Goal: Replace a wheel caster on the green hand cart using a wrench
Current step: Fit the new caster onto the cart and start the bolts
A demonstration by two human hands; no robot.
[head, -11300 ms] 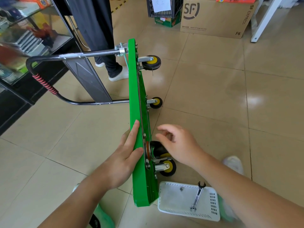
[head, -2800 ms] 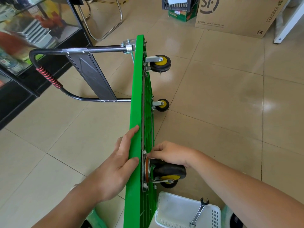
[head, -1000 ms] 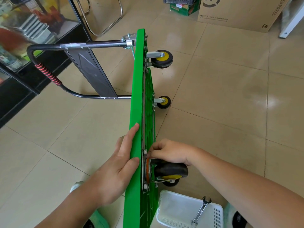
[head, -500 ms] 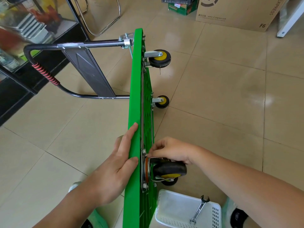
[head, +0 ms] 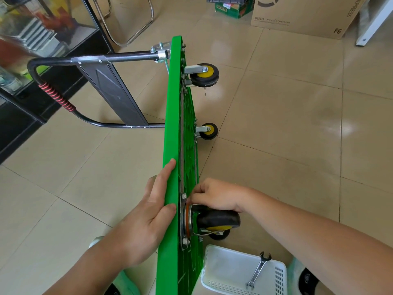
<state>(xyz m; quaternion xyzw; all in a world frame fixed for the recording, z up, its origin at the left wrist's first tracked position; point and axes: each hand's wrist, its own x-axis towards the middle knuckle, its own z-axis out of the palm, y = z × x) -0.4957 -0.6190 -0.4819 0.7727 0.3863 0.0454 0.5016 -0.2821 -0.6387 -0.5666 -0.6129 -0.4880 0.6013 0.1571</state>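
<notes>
Head view, your left hand pressed flat on the green cart edge, right hand pinching at the caster mount.

Tiled floor bears cart (on edge), white basket, box.

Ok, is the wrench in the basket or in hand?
In the white basket: the wrench lies there untouched; the right hand is at the caster.

Glossy beige floor tiles run throughout, with a soft glare patch on the right. A black-framed glass display cabinet stands far left, a chrome chair frame beyond it. A cardboard box and a white post stand far right.
</notes>
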